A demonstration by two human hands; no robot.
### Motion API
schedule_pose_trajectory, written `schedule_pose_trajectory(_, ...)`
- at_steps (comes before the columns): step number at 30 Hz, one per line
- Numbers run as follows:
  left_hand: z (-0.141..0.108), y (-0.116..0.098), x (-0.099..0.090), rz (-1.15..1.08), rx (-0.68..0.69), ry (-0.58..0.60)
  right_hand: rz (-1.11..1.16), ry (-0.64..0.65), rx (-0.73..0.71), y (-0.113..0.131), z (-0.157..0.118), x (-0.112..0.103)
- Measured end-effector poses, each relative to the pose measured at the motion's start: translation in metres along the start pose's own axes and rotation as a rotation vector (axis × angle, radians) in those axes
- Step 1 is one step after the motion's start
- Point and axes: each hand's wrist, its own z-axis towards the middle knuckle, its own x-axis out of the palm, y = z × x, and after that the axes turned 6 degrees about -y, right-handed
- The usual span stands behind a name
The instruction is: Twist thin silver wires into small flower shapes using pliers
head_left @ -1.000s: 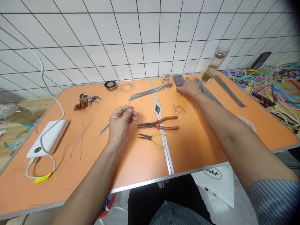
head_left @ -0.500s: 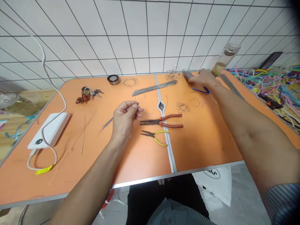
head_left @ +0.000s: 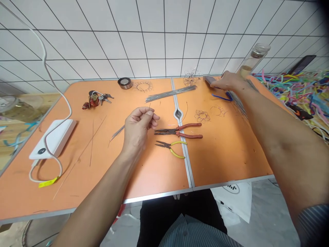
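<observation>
My left hand is closed in a pinch above the middle of the table. A thin wire pokes up at its fingertips; the rest is hidden by the fingers. Red-handled pliers and smaller yellow-handled pliers lie just right of this hand. At the back right, my right hand has its fingers on a flat grey object, whose far end is blurred. A blue bent strip lies below that hand. Wire flower shapes rest nearby.
A bundle of straight wires lies across the table seam. Black tape, keys and a white power bank with a cable are on the left. A glass bottle and colourful strands are at right.
The camera view has shifted slightly. My left hand keeps its pinch, and my right hand stays on the grey object with little visible movement.
</observation>
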Motion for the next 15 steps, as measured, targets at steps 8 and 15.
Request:
schedule_pose_trajectory(8, 0.0, -0.002, 0.0, 0.012, 0.017, -0.007, 0.03, -0.047, 0.021, 0.035, -0.027, 0.035)
schedule_pose_trajectory(15, 0.001, -0.003, -0.002, 0.008, 0.033, 0.0, 0.145, -0.242, -0.155, 0.018, -0.059, 0.023)
